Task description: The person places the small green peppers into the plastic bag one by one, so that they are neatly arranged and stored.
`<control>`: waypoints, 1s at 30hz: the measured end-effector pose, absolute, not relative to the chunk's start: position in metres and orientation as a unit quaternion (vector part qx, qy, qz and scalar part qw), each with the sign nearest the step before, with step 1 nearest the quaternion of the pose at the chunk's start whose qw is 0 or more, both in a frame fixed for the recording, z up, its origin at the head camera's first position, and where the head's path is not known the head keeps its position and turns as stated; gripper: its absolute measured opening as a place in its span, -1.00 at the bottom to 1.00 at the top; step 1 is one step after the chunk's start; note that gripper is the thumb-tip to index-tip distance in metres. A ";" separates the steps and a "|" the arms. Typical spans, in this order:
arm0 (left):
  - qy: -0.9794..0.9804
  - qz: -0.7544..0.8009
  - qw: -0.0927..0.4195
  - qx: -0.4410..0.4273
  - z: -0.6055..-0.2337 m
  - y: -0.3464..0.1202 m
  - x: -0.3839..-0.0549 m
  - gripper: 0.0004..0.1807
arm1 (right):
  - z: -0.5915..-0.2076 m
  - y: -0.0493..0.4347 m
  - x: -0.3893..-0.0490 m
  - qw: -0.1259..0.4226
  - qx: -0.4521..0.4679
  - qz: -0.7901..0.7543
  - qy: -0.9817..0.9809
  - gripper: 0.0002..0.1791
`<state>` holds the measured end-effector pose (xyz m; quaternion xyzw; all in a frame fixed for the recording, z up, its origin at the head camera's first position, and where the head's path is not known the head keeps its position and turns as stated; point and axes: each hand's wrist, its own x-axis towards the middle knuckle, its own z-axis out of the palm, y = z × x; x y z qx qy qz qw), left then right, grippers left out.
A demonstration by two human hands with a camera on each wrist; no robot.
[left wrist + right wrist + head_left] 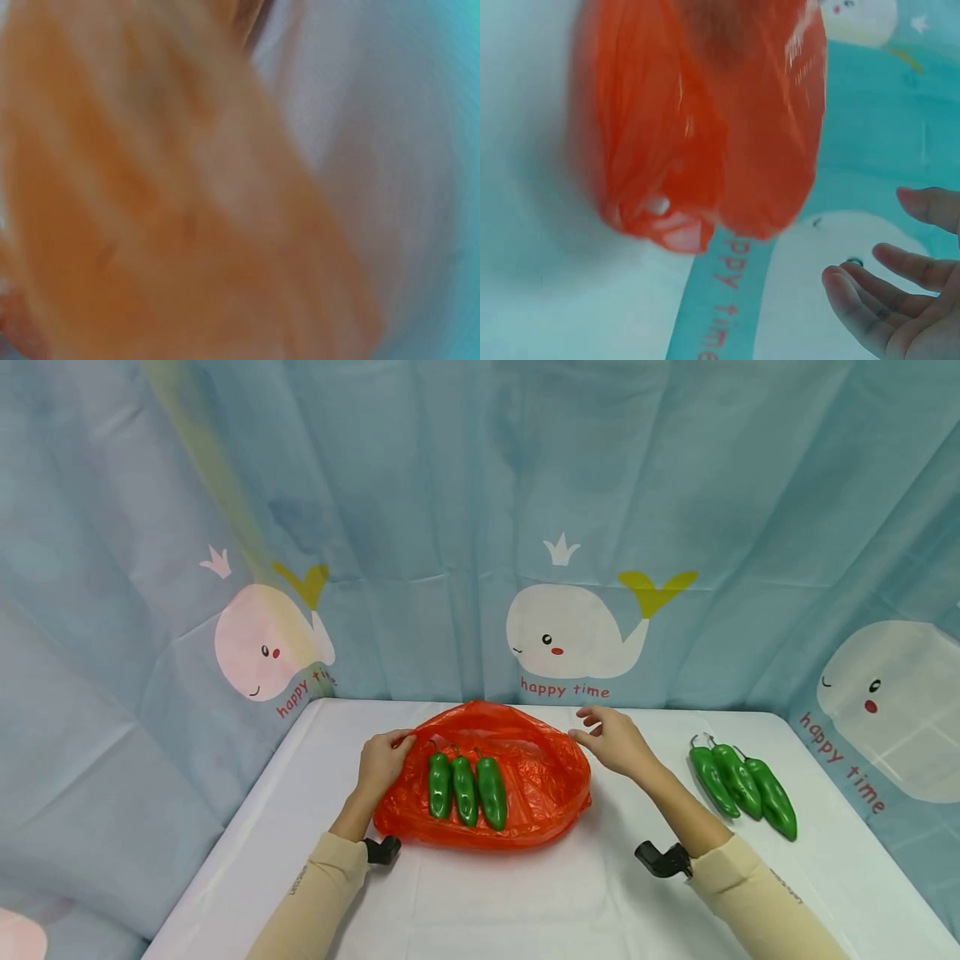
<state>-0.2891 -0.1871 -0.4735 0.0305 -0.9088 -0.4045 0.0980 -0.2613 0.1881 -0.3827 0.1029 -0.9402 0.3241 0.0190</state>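
Observation:
A red plastic bag (540,793) lies spread open on the white table, its mouth facing up and toward me. Three green peppers (465,789) lie side by side in it, stems pointing away. At the bag's upper left rim, my left hand (381,764) pinches the plastic between thumb and fingers. The left wrist view is mostly a blurred close-up of that hand (165,195). My right hand (615,743) hovers beside the bag's upper right edge with fingers loosely spread. A gap shows between the right hand (915,292) and the bag (712,135) in the right wrist view.
Three more green peppers (742,783) lie together on the table's right side, beyond my right forearm. The white table (495,902) backs onto a light-blue curtain (427,527) printed with whales. Black wrist cameras (663,860) stick out from both sleeves.

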 end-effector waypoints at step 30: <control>-0.909 -0.405 0.095 0.038 -0.472 -0.186 -0.288 -0.64 | -0.395 0.286 -0.263 0.056 0.024 0.288 -0.956 -0.45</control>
